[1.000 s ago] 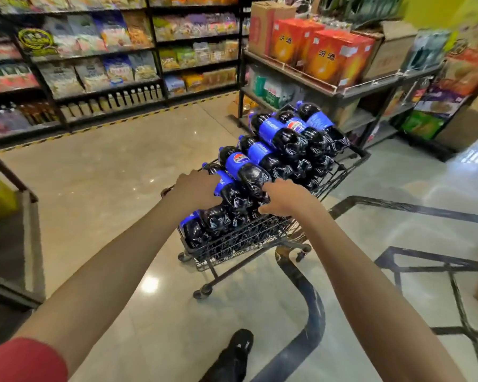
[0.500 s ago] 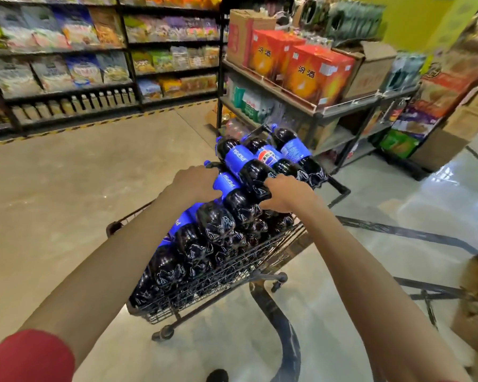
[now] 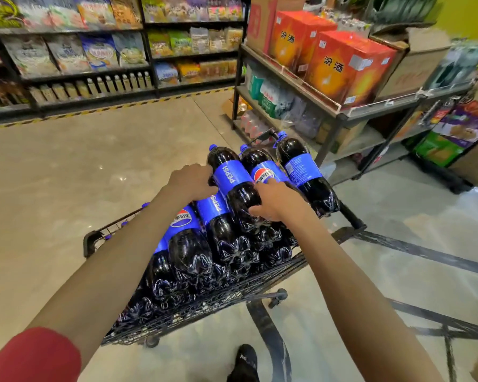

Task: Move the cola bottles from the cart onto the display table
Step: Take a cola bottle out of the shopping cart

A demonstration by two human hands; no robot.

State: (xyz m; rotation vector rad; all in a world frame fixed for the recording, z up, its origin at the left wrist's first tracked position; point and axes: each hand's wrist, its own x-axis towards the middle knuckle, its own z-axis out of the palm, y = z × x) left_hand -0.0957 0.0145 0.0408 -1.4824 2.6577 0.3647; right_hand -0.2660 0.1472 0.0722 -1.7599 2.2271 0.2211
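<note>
Cart (image 3: 204, 308) is packed full, nothing unloaded yet; left hand (image 3: 189, 183) and right hand (image 3: 276, 202) both have a grip curled round the top cola bottle (image 3: 233, 179).

Glossy clear-plastic cola bottles (image 3: 236, 188) with smooth blue labels fill a matt black wire-mesh cart (image 3: 232, 301) on polished floor (image 3: 66, 188).

In the cart (image 3: 204, 307) the cola bottles (image 3: 191, 252) lie piled, caps toward the far end — the left hand (image 3: 189, 181) and right hand (image 3: 276, 201) flank the left bottle of the top row. A rack (image 3: 340, 114) with boxes (image 3: 342, 67) on top stands far right; wall shelves (image 3: 89, 75) run far left.
</note>
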